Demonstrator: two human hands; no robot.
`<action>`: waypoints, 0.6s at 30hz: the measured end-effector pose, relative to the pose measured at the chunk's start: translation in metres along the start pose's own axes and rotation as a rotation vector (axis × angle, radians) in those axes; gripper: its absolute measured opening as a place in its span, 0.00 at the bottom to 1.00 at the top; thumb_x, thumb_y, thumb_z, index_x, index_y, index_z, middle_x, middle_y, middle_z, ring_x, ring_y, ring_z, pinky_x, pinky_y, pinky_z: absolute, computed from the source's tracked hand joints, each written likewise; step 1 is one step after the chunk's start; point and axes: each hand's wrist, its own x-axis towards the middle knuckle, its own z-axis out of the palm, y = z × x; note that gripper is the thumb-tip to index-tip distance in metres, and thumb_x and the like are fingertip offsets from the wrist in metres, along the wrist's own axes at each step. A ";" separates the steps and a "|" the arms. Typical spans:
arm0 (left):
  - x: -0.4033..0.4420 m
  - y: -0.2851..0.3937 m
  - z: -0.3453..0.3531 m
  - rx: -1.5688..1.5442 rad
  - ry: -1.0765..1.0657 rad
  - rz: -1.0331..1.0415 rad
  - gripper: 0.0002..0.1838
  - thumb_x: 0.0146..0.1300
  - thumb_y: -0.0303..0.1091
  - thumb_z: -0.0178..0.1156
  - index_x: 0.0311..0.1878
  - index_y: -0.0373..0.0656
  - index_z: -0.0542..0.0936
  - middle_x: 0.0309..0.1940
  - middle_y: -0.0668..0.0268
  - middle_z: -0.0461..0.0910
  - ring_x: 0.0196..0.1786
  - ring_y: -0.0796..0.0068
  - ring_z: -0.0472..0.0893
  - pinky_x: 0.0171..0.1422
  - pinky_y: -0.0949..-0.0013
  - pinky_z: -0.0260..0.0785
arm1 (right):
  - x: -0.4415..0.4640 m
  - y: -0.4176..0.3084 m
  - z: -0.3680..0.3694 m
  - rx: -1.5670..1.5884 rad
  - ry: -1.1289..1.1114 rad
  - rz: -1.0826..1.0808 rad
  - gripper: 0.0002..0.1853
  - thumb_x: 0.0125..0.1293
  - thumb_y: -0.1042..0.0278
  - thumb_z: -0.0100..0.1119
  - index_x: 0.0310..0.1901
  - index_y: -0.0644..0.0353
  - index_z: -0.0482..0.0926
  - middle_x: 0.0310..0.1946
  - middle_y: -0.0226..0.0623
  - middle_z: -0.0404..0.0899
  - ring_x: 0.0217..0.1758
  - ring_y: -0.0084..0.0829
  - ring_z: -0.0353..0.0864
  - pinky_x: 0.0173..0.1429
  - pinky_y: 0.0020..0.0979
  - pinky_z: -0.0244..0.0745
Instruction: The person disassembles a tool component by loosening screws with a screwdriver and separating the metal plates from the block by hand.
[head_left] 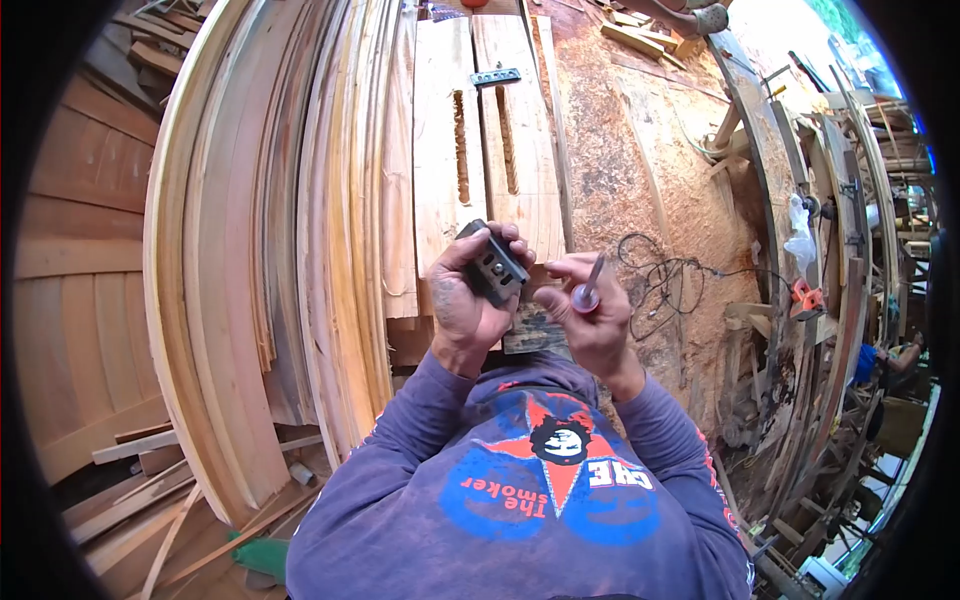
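Observation:
In the head view, my left hand [468, 305] grips a small black block fitted with a slotted metal plate [497, 268]; its exact kind I cannot make out. My right hand [602, 330] is closed around a screwdriver [586, 295], its metal shaft pointing up and away from the clear, purplish handle. The screwdriver is apart from the block. Just beyond both hands lie two pale boards [440, 130], each with a long narrow slot cut in it. A metal strip with holes [497, 76] rests across them near the far end.
Long stacked planks [225, 230] line the left. Sawdust [660, 130] covers the surface at right, where a black cord [655, 275] lies tangled. An orange object [805, 298] sits farther right. Another person's arm [675, 18] shows at the top, and a person in blue [868, 362] at far right.

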 end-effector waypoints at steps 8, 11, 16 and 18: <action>0.003 0.007 -0.002 -0.197 -0.052 -0.212 0.13 0.76 0.36 0.56 0.48 0.33 0.74 0.43 0.60 0.76 0.47 0.67 0.78 0.59 0.58 0.74 | 0.004 -0.002 0.023 -0.058 0.110 -0.122 0.27 0.53 0.71 0.82 0.55 0.62 0.83 0.44 0.40 0.79 0.46 0.33 0.82 0.48 0.33 0.80; 0.003 0.006 0.007 -0.186 0.015 -0.222 0.13 0.76 0.37 0.58 0.48 0.34 0.77 0.41 0.58 0.80 0.45 0.66 0.81 0.54 0.58 0.80 | 0.006 0.000 0.022 0.004 0.109 -0.046 0.25 0.55 0.71 0.81 0.55 0.60 0.84 0.44 0.38 0.80 0.46 0.32 0.83 0.49 0.32 0.80; 0.005 0.003 0.010 -0.160 0.067 -0.198 0.13 0.76 0.38 0.58 0.48 0.34 0.78 0.40 0.59 0.81 0.46 0.66 0.82 0.56 0.59 0.79 | 0.010 0.004 0.021 0.154 0.083 0.025 0.22 0.57 0.71 0.79 0.54 0.59 0.85 0.42 0.37 0.81 0.44 0.32 0.84 0.47 0.31 0.80; 0.005 0.001 0.012 -0.164 0.041 -0.201 0.14 0.76 0.38 0.58 0.48 0.34 0.78 0.40 0.59 0.82 0.47 0.66 0.82 0.58 0.60 0.79 | 0.009 0.002 0.017 0.125 0.068 0.042 0.21 0.57 0.71 0.79 0.53 0.59 0.86 0.42 0.37 0.81 0.44 0.32 0.84 0.47 0.32 0.80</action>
